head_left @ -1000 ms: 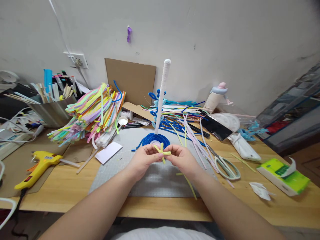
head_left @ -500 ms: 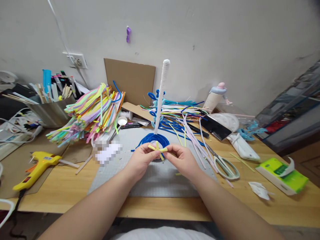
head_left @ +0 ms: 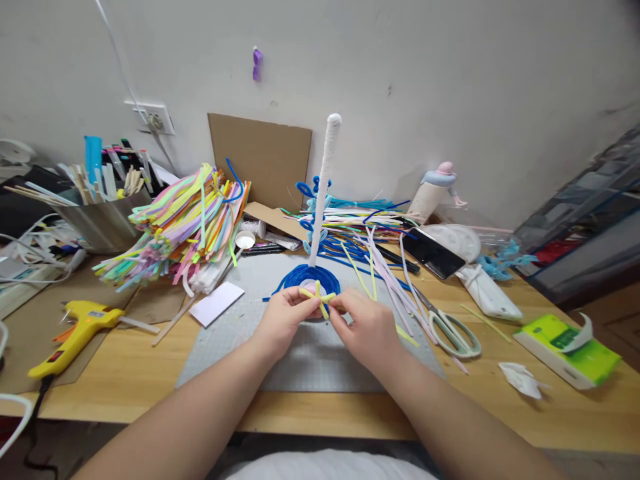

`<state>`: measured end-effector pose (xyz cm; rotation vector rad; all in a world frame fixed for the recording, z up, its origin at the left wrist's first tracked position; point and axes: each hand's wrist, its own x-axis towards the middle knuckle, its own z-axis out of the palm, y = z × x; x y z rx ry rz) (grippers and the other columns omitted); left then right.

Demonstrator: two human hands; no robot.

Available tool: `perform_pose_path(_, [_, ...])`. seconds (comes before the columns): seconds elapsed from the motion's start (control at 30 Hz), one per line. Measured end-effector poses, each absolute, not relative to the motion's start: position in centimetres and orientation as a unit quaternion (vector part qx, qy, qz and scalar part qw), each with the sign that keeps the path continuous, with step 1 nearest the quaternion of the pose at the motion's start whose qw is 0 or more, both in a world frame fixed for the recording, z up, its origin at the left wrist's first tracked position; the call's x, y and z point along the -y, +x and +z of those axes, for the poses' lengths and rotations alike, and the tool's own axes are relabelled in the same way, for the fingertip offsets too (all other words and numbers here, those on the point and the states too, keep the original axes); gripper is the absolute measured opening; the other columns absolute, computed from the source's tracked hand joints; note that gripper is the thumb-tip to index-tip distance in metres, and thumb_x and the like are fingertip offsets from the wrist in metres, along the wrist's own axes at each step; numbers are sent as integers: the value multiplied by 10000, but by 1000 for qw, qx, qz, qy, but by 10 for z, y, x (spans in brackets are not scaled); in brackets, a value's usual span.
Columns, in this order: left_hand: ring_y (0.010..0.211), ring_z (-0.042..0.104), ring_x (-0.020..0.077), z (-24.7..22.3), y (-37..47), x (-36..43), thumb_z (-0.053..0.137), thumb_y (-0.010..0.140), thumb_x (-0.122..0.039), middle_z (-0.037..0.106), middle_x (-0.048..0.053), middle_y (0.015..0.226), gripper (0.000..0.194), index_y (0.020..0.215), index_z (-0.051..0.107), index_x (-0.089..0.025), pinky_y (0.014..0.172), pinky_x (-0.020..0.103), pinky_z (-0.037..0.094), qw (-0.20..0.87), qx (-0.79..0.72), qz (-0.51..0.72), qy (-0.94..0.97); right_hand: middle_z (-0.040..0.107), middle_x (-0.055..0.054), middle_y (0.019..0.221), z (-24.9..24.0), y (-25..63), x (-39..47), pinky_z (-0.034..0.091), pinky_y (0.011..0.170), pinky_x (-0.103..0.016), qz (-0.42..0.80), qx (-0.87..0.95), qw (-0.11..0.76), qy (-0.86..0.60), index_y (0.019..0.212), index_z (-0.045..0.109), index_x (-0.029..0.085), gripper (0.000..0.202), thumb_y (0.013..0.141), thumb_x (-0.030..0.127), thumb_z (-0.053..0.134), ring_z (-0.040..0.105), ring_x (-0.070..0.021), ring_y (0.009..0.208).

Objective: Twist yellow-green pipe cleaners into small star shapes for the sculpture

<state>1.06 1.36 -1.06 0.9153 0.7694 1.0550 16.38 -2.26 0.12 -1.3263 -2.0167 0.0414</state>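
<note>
Between my two hands is a small yellow pipe-cleaner star [head_left: 318,292] with several short arms. My left hand [head_left: 285,320] is closed, its thumb and fingers pinching the star's left side. My right hand [head_left: 369,328] is closed too, fingertips pinched on the arm at its right. Just behind the star lies a coil of blue pipe cleaner [head_left: 293,277] with a pale round middle, partly hidden by my hands. From it a white wrapped rod [head_left: 324,187] stands upright, slightly tilted. Loose yellow pipe cleaners [head_left: 361,275] lie past my right hand.
A grey cutting mat [head_left: 225,367] lies beneath my hands. Scissors [head_left: 457,333], a phone [head_left: 434,253] and a tissue pack [head_left: 567,350] are to the right. Leftward are a yellow glue gun [head_left: 75,333], a white card [head_left: 217,303] and a large pipe-cleaner bundle [head_left: 185,227].
My right hand has turned slightly and its fingers have curled in more at the star's right arm. My left hand keeps its pinch. More of a yellow strip shows beside my right wrist.
</note>
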Motion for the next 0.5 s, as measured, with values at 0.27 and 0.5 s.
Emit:
perform_pose_path(0.27, [601,586,126,-8,11,-13,745,605,-274,652,21,635,200,640,618,-124,627,252,473,618,-389,463,502,608,-49,711,-1,161,26,338,613,-271,-11,811,324,-486,769,612,185,199,870,189,440,540,-152,660])
perform_pose_path(0.5, [548,565,112,5,1,-12,736,615,-251,631,24,591,160,651,652,-120,588,236,448,697,-356,309,540,620,-34,771,28,188,12,399,618,-254,226,825,339,-392,812,646,202,96,829,220,553,555,-145,707])
